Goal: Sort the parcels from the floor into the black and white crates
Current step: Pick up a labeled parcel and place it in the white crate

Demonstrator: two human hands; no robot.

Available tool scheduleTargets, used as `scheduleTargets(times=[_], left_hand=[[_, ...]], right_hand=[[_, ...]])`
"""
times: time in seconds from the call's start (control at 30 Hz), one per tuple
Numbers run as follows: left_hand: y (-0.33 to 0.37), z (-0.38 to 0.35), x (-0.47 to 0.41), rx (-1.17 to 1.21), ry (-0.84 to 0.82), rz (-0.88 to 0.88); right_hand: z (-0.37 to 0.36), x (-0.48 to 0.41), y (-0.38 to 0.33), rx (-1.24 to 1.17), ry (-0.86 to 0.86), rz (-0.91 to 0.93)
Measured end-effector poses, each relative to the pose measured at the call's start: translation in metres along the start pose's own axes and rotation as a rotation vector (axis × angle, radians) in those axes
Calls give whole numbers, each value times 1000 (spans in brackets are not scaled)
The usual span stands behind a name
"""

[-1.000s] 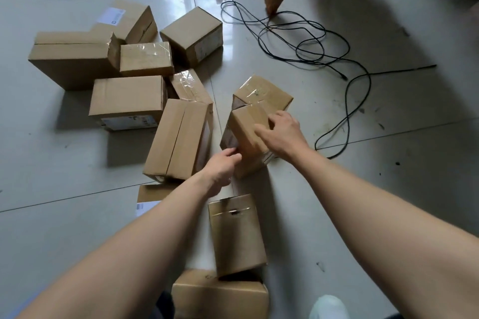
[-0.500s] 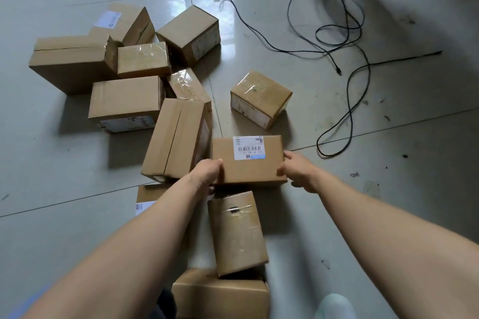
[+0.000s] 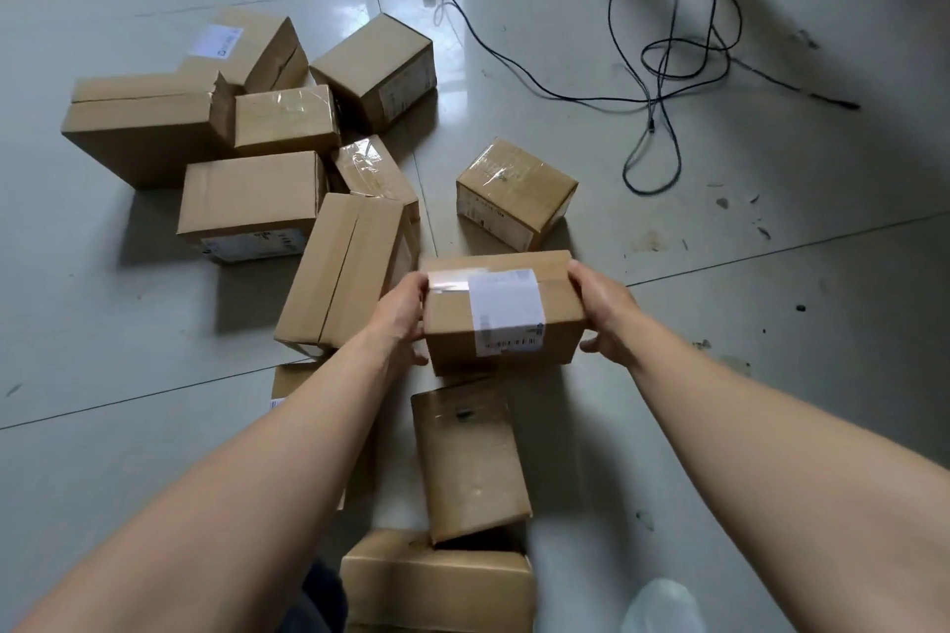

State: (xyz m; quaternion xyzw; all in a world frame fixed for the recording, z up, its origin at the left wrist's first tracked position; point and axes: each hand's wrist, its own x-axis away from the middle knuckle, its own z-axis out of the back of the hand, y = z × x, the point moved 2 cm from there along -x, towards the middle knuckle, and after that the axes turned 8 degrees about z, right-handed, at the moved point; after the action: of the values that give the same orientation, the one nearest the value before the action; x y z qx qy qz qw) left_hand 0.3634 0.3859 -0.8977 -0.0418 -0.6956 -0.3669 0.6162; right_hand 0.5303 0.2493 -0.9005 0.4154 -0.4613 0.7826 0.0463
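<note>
Parcel (image 3: 504, 314), now tipped toward the camera, is gripped by left hand (image 3: 398, 319) and right hand (image 3: 606, 311).

parcels (image 3: 504, 319) brown w/ white label | floor (image 3: 719, 272) pale grey glossy tiles | cable (image 3: 663, 82) black

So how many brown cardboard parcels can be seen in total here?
12. One brown cardboard parcel held between left hand and right hand; one alone behind it; seven clustered left; one under the left forearm; two nearest. Others may be hidden.
</note>
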Motion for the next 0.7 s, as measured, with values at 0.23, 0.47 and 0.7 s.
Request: scheduleTargets(times=[0.23, 0.47, 0.7], left_hand=[[1, -2, 1, -11, 30, -38], [-7, -7, 3, -82, -17, 46], [6, -10, 13, -40, 27, 17]], right_hand=[[1, 9, 11, -5, -53, -84], [-10, 13, 12, 101, -63, -80], [-15, 13, 1, 80, 19, -32]])
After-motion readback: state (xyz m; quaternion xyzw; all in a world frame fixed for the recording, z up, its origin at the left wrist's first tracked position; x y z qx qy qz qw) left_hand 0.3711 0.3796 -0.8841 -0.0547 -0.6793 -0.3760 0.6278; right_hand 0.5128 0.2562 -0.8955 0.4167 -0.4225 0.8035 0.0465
